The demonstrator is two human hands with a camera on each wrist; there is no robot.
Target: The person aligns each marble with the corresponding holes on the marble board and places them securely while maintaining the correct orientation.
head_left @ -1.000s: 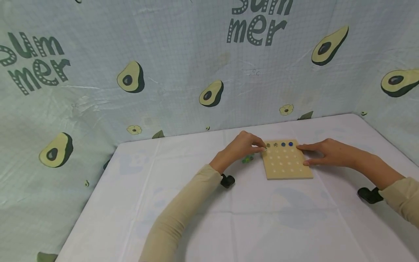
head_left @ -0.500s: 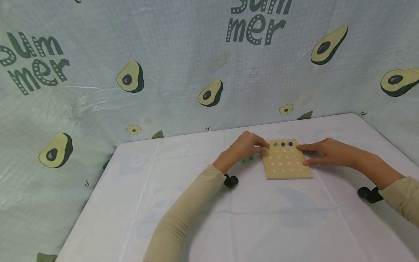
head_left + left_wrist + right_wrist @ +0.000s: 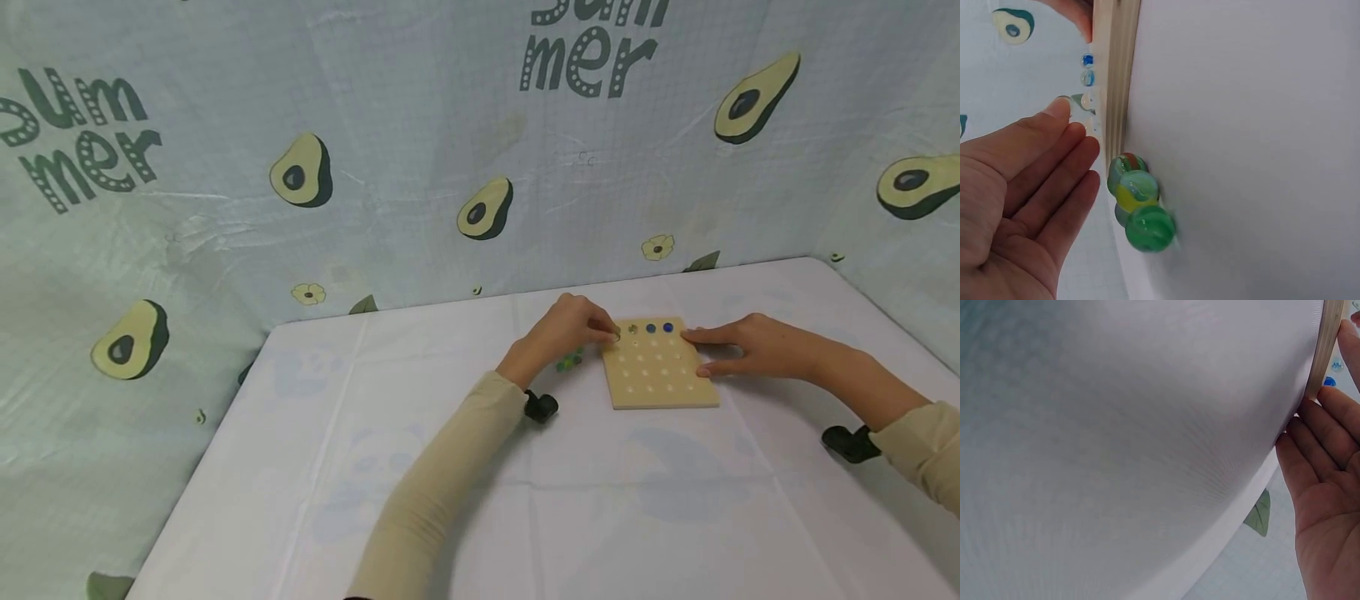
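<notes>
A square wooden board [image 3: 660, 375] with rows of small round hollows lies on the table. Along its far row sit several glass marbles, among them a blue marble [image 3: 668, 327] and a clear, yellowish marble [image 3: 633, 329]. My left hand [image 3: 567, 325] is at the board's far left corner, thumb and fingertips pinching a marble, mostly hidden behind the thumb in the left wrist view. My right hand [image 3: 765, 348] rests against the board's right edge, its fingers fairly straight. Fingertips [image 3: 1329, 394] touch the wooden edge in the right wrist view.
Beside the board's left edge lies a small cluster of loose marbles, including a green marble [image 3: 1150, 229] and one with a yellow swirl [image 3: 1137, 190]. A white cloth covers the table [image 3: 600, 517]. Behind it hangs a curtain [image 3: 390, 167] printed with avocados.
My left hand has shifted slightly right and away from me, its fingertips moving over the board's far left corner. The right hand and the board stay put.
</notes>
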